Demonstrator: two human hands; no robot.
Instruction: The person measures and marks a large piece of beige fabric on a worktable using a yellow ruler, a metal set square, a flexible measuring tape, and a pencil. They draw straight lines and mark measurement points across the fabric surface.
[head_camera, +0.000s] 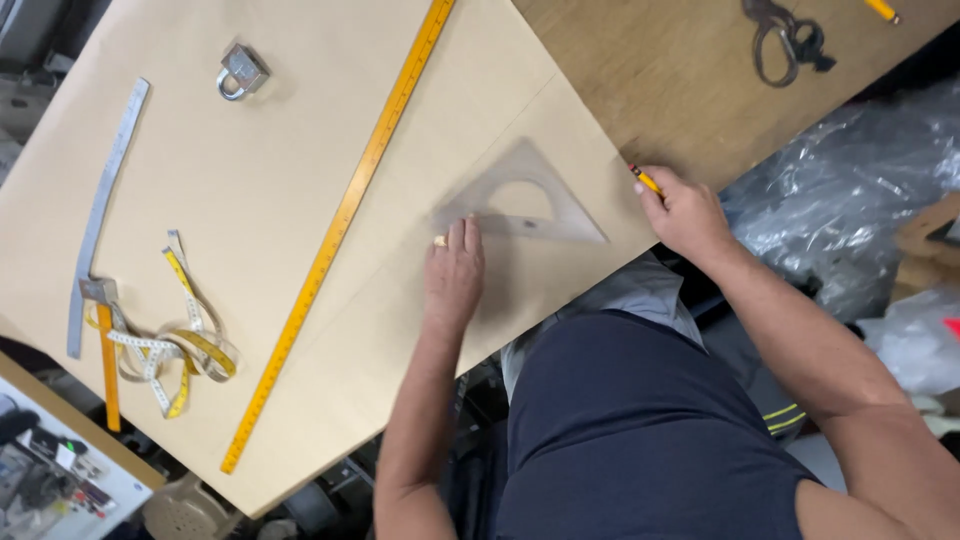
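My left hand lies flat on a large tan paper sheet, fingertips pressing the lower left corner of a clear triangular set square with a half-round cutout. A ring shows on one finger. My right hand is at the sheet's right edge, closed around a yellow pencil whose tip points up and left, just right of the set square.
A long yellow ruler runs diagonally across the sheet. A metal padlock-shaped weight, a curved metal ruler and a coiled tape measure lie to the left. Black scissors rest on the wooden table. Plastic bags are at right.
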